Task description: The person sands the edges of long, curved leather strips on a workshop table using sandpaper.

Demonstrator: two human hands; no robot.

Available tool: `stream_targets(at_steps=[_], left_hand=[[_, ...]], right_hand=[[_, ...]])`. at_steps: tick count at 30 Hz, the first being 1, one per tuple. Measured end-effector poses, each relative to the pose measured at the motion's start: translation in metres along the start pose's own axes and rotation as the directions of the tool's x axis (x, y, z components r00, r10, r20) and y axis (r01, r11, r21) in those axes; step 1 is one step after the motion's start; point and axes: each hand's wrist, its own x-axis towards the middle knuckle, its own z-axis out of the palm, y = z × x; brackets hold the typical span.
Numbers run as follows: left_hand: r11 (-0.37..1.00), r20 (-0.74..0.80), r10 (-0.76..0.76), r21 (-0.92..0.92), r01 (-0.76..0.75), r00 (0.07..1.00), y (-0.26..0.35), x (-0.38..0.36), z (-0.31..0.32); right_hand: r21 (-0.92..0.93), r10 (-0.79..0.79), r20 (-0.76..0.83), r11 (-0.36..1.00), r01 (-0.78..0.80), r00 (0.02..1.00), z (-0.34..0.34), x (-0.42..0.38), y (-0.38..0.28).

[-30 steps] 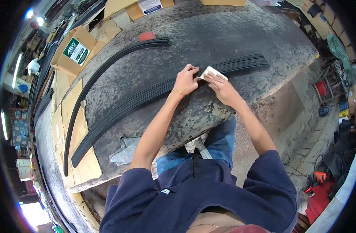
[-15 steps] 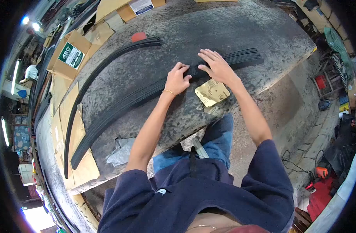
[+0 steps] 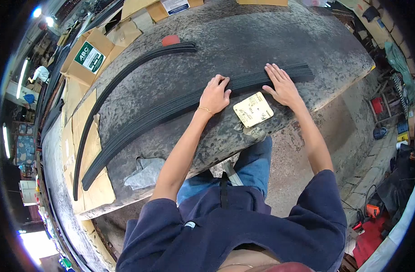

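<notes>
A bundle of long black strips (image 3: 162, 111), layered side by side, lies in a curve across the worktable. My left hand (image 3: 215, 96) is at the middle of this bundle, its fingers curled over the strips and the thumb along their near side. Toward the bundle's right end, my right hand (image 3: 283, 88) lies flat on top, fingers stretched out and thumb apart. Just below the strips, between my hands, is a yellow sanding pad (image 3: 253, 109) with print and handwriting on it. A second, thinner bundle of black strips (image 3: 121, 75) curves along the far left.
The stained worktable (image 3: 261, 31) has a flattened cardboard sheet (image 3: 96, 192) under the strips' left ends. A grey cloth (image 3: 144, 174) lies near the front edge, a red piece (image 3: 170, 40) behind the thinner bundle. An open cardboard box (image 3: 98, 41) stands at the back left.
My right hand has slid right along the bundle and come down flat on it. My left hand remains at the middle of the strips. The view has shifted slightly.
</notes>
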Motion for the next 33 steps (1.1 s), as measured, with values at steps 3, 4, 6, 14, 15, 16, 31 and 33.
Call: stream_targets(at_steps=[3,4,6,14,15,16,31,33], left_hand=[[1.000,0.000,0.017,0.002,-0.017,1.000,-0.001,-0.001,0.001],[1.000,-0.003,0.021,0.011,-0.021,1.000,0.000,-0.001,0.001],[0.999,-0.010,0.025,0.020,-0.025,1.000,0.000,0.000,0.001],[0.995,-0.012,0.064,0.082,-0.062,0.998,0.001,0.000,0.003],[0.995,-0.019,0.051,0.087,-0.049,0.999,0.004,0.001,0.001],[0.995,-0.004,0.055,0.088,-0.054,0.998,0.006,0.001,-0.001],[0.919,0.046,0.026,0.393,-0.042,0.999,-0.001,-0.026,-0.004],[0.915,0.009,-0.019,0.403,0.013,1.000,-0.005,-0.043,-0.018]], right_hand=[[-0.037,0.033,-0.026,0.999,-0.034,0.999,0.002,-0.009,0.012],[-0.059,0.058,-0.038,0.996,-0.060,0.998,0.003,-0.012,0.017],[-0.058,0.082,-0.050,0.995,-0.084,0.995,0.004,-0.015,0.028],[0.067,0.121,-0.093,0.991,-0.115,0.988,0.002,0.000,0.056],[0.140,0.141,-0.110,0.982,-0.125,0.984,-0.001,-0.001,0.055],[0.217,0.158,-0.124,0.968,-0.129,0.980,-0.002,-0.001,0.053],[0.208,-0.165,-0.130,0.959,0.190,0.978,0.014,0.054,-0.076],[0.146,-0.199,-0.088,0.967,0.210,0.976,0.031,0.062,-0.102]])
